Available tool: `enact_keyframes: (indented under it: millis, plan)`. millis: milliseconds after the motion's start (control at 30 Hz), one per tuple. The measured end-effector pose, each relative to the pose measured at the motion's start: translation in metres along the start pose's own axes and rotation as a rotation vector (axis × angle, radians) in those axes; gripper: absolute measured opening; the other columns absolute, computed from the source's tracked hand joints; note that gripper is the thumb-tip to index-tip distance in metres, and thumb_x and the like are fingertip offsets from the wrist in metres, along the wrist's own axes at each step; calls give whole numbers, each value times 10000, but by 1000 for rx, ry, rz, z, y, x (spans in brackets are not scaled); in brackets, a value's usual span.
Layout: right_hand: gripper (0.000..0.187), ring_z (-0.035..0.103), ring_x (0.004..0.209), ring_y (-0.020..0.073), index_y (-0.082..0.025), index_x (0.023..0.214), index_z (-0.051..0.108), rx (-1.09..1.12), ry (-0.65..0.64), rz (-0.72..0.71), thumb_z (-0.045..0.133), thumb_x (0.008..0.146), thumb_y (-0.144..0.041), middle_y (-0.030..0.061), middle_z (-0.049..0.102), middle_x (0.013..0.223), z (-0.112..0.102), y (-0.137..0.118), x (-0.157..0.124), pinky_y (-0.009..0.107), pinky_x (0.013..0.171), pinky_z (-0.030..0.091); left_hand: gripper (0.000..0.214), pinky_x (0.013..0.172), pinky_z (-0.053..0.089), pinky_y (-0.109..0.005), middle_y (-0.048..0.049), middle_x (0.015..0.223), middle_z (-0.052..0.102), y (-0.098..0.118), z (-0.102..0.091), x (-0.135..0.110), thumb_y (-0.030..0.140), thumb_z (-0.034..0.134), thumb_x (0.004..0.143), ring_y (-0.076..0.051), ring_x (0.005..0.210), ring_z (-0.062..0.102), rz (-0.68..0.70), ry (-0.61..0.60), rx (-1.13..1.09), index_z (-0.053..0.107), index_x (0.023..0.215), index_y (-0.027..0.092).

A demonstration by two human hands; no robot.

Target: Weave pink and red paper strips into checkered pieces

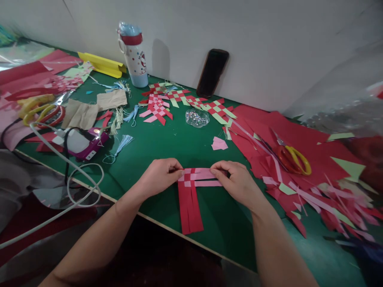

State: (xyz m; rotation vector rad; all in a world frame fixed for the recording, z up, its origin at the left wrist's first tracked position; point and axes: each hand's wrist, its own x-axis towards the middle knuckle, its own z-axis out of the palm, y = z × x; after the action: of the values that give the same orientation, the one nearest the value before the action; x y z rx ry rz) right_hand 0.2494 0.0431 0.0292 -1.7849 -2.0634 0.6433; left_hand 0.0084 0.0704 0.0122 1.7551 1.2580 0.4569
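Red and pink paper strips are woven into a checkered patch [188, 177] on the green tabletop. From the patch, the red strips [190, 211] hang toward the table's front edge, and the pink strips [206, 183] run to the right. My left hand [164, 175] pinches the upper left corner of the weave between thumb and finger. Farther right, my right hand [233, 177] has its thumb and fingertips closed on the upper pink strip. A dark gap shows between the upper and lower pink strips.
Finished woven pieces [157, 107], a dish of beads [197, 118] and a leaning phone [212, 72] stand behind. Scissors [295, 159] lie on red paper [275, 127] at right. A bottle [134, 56], tassels [122, 145], purple device [92, 145] and white cable [54, 143] are left.
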Motion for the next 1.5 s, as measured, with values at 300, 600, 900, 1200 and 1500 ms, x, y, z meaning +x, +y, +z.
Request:
enact_keyframes:
  millis: [300,600,900,1200,1500]
  plan:
    - [230,623,761,191,-250,812,657,-6,6,-11,489,895,-383,11,709,779,2,2,0,357,766,413,217,558,386,-221,10,680,662,1,-1,-1,339,523,852,-124,614,577,19,10,23,664,778,192]
    - [232,625,767,191,-255,833,664,-21,-16,-24,486,908,-383,7,715,797,0,0,-1,354,769,405,255,608,457,-233,-6,794,703,0,-3,-5,408,525,900,-140,671,630,80,26,63,661,967,203]
    - [229,610,846,207,-278,835,659,-198,-15,-131,465,935,-345,-6,718,862,4,2,-2,491,948,283,328,1122,344,-433,-67,1395,537,-16,-2,-48,343,449,988,-238,1355,418,601,109,595,562,1271,221]
    - [272,525,1149,299,-234,1116,646,-341,209,-156,471,944,-351,103,639,1191,-4,-1,-34,483,941,391,541,1200,144,-440,-54,1444,500,-39,5,-61,545,388,971,-241,1422,318,650,6,748,476,1391,215]
    - [225,534,1121,272,-245,1069,637,-329,428,-94,468,953,-338,86,632,1152,20,9,-117,479,965,417,629,1184,72,-541,-110,1275,600,-18,29,-75,656,446,889,-290,1334,421,705,16,711,543,1302,190]
